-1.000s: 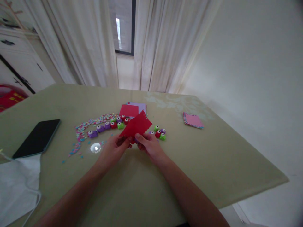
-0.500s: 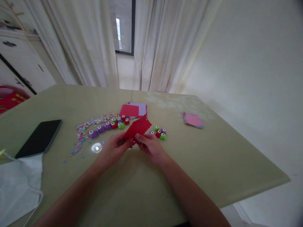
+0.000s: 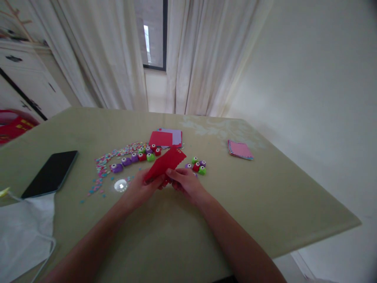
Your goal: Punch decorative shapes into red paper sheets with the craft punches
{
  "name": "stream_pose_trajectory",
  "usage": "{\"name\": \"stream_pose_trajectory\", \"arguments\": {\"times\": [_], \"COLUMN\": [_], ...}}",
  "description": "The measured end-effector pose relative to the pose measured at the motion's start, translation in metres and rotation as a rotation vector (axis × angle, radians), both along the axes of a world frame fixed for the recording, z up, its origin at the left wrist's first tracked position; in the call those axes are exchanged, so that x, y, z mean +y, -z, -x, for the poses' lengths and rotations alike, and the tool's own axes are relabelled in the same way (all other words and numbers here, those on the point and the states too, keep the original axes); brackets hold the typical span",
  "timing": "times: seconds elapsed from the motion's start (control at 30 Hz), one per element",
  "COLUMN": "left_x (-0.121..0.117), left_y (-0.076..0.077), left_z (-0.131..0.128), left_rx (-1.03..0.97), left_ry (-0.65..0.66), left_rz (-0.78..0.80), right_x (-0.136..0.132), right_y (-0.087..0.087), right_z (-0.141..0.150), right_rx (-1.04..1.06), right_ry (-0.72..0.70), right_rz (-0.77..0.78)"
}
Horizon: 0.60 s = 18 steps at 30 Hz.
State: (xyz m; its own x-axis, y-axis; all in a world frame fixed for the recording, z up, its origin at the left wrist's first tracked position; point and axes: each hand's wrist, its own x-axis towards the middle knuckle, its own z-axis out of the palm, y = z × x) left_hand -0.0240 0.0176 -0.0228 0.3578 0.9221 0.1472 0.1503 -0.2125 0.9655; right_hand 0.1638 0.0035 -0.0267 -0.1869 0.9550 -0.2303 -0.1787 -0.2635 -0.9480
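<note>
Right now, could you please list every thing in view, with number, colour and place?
red paper: at least one, red, centre
eyed figures: over ten, purple, red, green, around centre
confetti: many, mixed, left
paper pile: one, red, lilac, behind centre
card stack: one, pink on top, right
shiny round item: one, whitish, left
flat device: one, black, left
sheet with cord: one, white, near left
yellow piece: one, yellow, left
table: one, pale green, middle
curtains: two, cream, back
window: one, dark frame, back
cabinet: one, white, left
rack: one, pinkish, top left
red article: one, mostly red, left
wall: one, white, right
black object: one, black, bottom
left hand: one, bare, holding red paper
right hand: one, bare, holding red paper
forearms: two, bare, bottom
</note>
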Motion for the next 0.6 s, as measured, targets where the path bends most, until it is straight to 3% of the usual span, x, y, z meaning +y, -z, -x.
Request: {"name": "stream_pose_trajectory", "arguments": {"times": [0.1, 0.23, 0.43, 0.6], "left_x": [0.001, 0.001, 0.001, 0.001], "left_y": [0.001, 0.002, 0.006, 0.006], "left_z": [0.001, 0.0, -0.003, -0.004], "left_rx": [-0.022, -0.002, 0.081, 0.064], "left_ry": [0.033, -0.014, -0.137, -0.067], "left_rz": [0.011, 0.002, -0.042, -0.063], "right_x": [-0.001, -0.003, -0.004, -0.006], "right_y": [0.0, -0.001, -0.002, -0.001], "right_z": [-0.001, 0.002, 0.009, 0.009], "right_rx": [-0.03, -0.019, 0.228, 0.261], "right_ry": [-0.044, -0.037, 0.012, 0.001], "right_rz": [-0.01, -0.017, 0.13, 0.137]}}
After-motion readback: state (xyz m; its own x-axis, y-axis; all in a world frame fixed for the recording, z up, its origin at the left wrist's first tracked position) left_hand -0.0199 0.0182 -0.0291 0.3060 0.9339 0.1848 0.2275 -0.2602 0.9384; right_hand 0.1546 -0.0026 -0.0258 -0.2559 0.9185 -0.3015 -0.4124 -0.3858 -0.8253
